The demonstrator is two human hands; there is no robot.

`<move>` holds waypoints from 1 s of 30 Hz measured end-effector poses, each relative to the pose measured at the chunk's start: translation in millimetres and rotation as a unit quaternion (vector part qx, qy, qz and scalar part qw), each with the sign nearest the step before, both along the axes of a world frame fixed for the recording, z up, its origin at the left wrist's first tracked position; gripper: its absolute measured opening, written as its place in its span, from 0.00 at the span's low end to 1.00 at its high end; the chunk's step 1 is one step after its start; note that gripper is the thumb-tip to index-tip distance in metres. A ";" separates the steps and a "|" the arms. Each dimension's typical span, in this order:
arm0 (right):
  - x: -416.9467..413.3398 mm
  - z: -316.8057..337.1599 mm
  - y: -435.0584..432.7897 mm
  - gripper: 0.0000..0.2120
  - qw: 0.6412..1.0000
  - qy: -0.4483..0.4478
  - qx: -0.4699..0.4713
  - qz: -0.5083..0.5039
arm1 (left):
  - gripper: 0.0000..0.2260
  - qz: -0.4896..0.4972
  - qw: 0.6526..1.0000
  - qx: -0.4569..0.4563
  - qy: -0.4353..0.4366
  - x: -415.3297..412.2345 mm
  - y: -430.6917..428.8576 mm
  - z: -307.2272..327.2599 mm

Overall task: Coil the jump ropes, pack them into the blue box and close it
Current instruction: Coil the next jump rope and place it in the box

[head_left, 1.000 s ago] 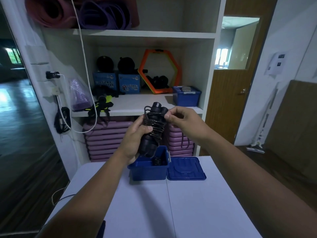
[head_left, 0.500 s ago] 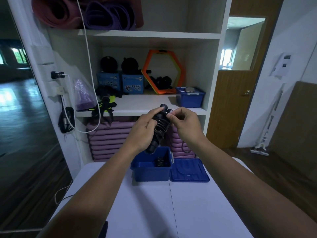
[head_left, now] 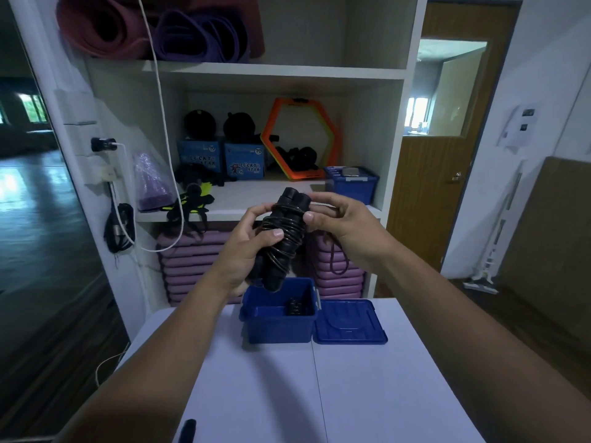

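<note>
Rope (head_left: 283,238) bundle held above open box (head_left: 278,324), long axis near upright, top tilted right. Left hand (head_left: 246,251) fingers clamped round handles; right hand (head_left: 339,222) fingertips pinch cord near top. Lid (head_left: 350,322) flat beside box on table (head_left: 319,394). Versus half second ago: grips and bundle's lean unchanged.

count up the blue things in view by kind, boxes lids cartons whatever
open blue box on the table: 1
loose blue lid beside it: 1
closed blue box on the shelf: 1
blue Lucky Star cartons on the shelf: 2
total: 5
</note>
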State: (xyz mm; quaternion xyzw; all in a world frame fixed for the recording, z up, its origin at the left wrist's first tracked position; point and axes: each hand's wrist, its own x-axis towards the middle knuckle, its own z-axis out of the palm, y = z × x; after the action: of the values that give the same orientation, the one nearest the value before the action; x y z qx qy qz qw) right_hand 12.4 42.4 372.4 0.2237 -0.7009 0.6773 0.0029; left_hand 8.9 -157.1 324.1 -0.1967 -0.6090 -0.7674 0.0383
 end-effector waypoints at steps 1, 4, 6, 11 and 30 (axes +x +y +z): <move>-1.2 2.5 0.6 0.20 1.000 -0.009 0.017 -0.006 | 0.18 0.000 1.000 -0.008 -0.012 0.2 1.0 0.4; -5.8 5.2 0.1 0.18 0.997 -0.009 0.063 -0.048 | 0.16 0.013 0.999 -0.048 -0.016 -0.6 2.8 1.0; -9.0 4.4 -2.5 0.15 0.994 0.002 0.061 -0.087 | 0.19 0.029 0.994 -0.108 0.009 -1.2 4.6 3.6; -12.6 -0.4 -17.6 0.13 0.983 0.052 0.082 -0.155 | 0.42 0.182 0.914 -0.353 0.090 -1.1 19.6 7.6; -2.1 52.9 5.5 0.18 0.933 0.171 0.313 -0.042 | 0.35 0.181 0.944 -0.216 0.171 12.5 25.3 10.4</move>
State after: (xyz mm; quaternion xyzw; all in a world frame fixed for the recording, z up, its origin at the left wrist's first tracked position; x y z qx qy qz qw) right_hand 10.3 47.9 425.3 0.2961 -0.8750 0.3744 0.0810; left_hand 21.4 -131.8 334.5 -0.2154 -0.7700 -0.5521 0.2365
